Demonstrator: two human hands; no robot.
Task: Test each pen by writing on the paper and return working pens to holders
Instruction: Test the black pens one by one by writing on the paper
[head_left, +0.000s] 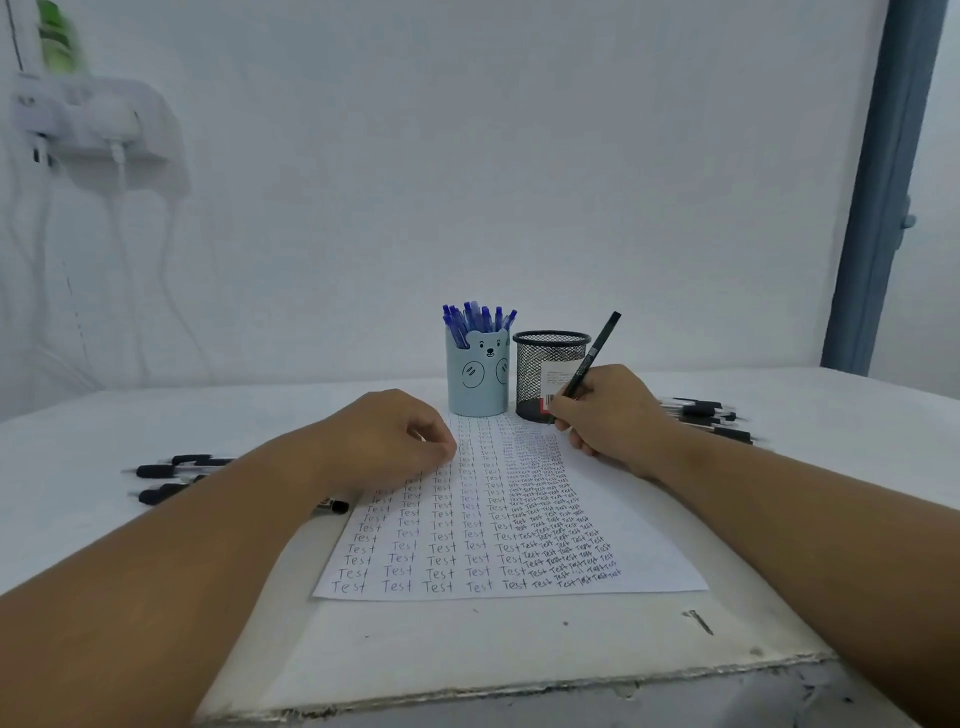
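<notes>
"On the table (519, 639), head view: where is the pen under test?"

"Black pen (592, 358) sits in the right hand (608, 415), grip closed round its lower barrel, tip down at the far end of the paper (649, 545), just before the mesh holder (540, 369)."

"Left hand?"

"Left hand (395, 436) rests on the paper's left side, fingers loosely curled, holding nothing."

"Recommendation?"

"In my judgement: pin the sheet, write one short word in the bare right margin with light pressure, and check the line. The bear holder (478, 379) carries blue pens (475, 319)."
</notes>
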